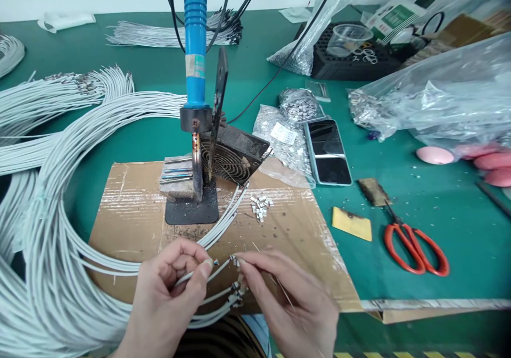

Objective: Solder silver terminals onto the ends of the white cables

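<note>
White wire (199, 274) pinched in left hand (170, 294), tip meeting right hand (291, 305) grip

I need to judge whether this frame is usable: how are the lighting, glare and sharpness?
Head view: light is even and shadows are soft; the phone screen and plastic bags show glare; the edges bend and blur, as at the pink pieces; the left hand, right hand and wire are fairly sharp.

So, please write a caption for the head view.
Left hand pinches thin white wire; right hand holds small metal terminal.
</note>
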Motion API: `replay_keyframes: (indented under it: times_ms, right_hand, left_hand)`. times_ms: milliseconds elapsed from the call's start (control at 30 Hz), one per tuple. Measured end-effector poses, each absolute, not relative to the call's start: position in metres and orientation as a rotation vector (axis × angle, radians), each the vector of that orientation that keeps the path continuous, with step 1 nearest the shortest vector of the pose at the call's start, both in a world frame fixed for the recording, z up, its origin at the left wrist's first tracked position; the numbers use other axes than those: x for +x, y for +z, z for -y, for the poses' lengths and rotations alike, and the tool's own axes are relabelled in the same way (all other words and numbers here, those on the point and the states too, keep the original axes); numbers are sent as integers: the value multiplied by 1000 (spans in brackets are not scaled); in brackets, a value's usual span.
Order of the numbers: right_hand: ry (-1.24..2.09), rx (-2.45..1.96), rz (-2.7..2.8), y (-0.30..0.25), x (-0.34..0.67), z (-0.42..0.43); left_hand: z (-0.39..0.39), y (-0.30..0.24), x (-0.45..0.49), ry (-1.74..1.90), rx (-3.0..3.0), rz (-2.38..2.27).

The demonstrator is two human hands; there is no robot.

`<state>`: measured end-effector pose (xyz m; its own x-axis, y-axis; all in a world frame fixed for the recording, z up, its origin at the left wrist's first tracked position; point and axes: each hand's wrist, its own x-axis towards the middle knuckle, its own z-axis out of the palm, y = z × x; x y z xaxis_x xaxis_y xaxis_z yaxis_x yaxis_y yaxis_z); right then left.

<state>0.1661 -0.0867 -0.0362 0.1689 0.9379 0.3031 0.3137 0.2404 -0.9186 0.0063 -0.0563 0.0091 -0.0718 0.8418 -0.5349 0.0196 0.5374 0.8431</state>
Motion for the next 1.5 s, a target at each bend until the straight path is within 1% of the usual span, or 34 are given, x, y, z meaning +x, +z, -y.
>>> replay_keyframes:
  times_ms: [167, 300, 1200, 1400, 1500]
  right_hand:
    - [1047, -1276, 1041, -35, 160, 82]
    - [1152, -1220, 1052, -30, 158, 75]
    - [1072, -1223, 1199, -28, 157, 70]
    - [907, -1357, 1264, -39, 159, 81]
    - [912, -1393, 1301, -44, 159, 85]
  left_hand:
    - [56, 11, 6, 815, 757, -1476]
    - [56, 11, 5, 832, 767, -1457]
    - [50, 10, 8, 872, 771, -1446]
    - [48, 5, 6, 862, 802, -1479]
    - [44, 4, 5, 868, 831, -1495]
